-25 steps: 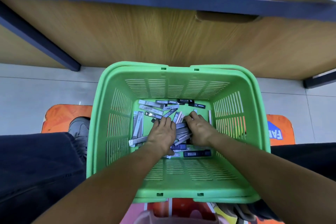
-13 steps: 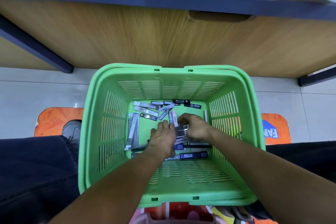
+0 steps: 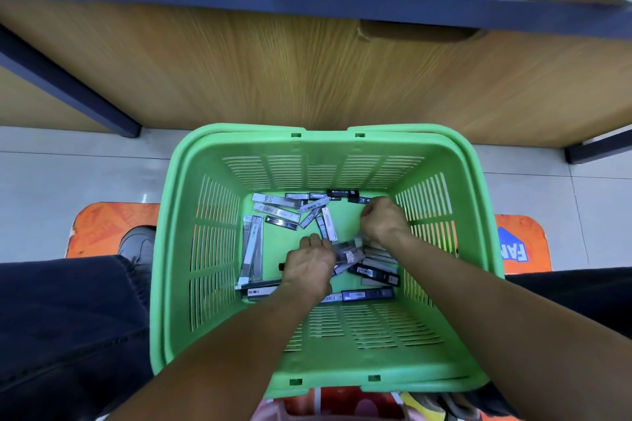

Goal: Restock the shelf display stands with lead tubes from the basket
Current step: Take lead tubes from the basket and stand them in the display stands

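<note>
View from above into a green basket (image 3: 178,249) that is sitting on a tiled floor in front of a wooden shelf unit (image 3: 307,72). Both bare forearms are reaching down over the near rim into the basket. The left hand (image 3: 309,268) is lying palm down near the middle of the basket floor, with its knuckles uppermost and its fingers curling around a small bundle of lead tubes (image 3: 349,251), which is sticking out to the right from under the fingers; this bundle is blurred, so the number of tubes in it cannot be told. The right hand (image 3: 384,220) is hovering farther back and to the right, close to the far right corner, with the wrist bent and the fingers closing into a fist; whether it is gripping anything cannot be told, because the fingertips are turning away from the camera. More loose tubes (image 3: 278,207), some grey and some dark, are lying scattered over the basket floor: a row along the far wall, a few standing lengthwise along the left wall, and several dark ones lying near the right forearm. An orange floor mat (image 3: 102,229) is showing on both sides of the basket, and a grey shoe (image 3: 138,246) is resting on it at the left, just beside the basket wall.
</note>
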Available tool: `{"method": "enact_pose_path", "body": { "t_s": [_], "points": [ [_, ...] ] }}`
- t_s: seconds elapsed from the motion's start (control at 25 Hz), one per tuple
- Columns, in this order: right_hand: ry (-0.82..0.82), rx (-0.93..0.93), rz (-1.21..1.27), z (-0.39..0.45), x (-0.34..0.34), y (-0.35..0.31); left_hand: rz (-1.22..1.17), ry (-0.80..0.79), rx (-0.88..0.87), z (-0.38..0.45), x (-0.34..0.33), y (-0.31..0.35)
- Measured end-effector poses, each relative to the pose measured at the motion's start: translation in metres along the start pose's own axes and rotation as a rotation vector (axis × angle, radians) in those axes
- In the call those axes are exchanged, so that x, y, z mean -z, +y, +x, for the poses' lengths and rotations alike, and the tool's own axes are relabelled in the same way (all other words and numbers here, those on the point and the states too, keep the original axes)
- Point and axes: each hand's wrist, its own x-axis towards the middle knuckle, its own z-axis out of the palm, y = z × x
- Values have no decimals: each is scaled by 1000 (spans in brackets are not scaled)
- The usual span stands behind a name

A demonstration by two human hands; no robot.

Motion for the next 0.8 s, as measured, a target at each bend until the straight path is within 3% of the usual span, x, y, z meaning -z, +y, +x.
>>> {"method": "enact_pose_path", "body": {
  "t_s": [0.2, 0.44, 0.8],
  "points": [
    [-112, -10, -103, -5, -2, 3, 50, 56, -8, -1, 1, 0],
    [-234, -37, 233, -13, -4, 3, -18, 73, 59, 3, 4, -7],
    [-344, -58, 399, -23, 5, 4, -135, 68, 21, 6, 7, -18]
  ]
}}
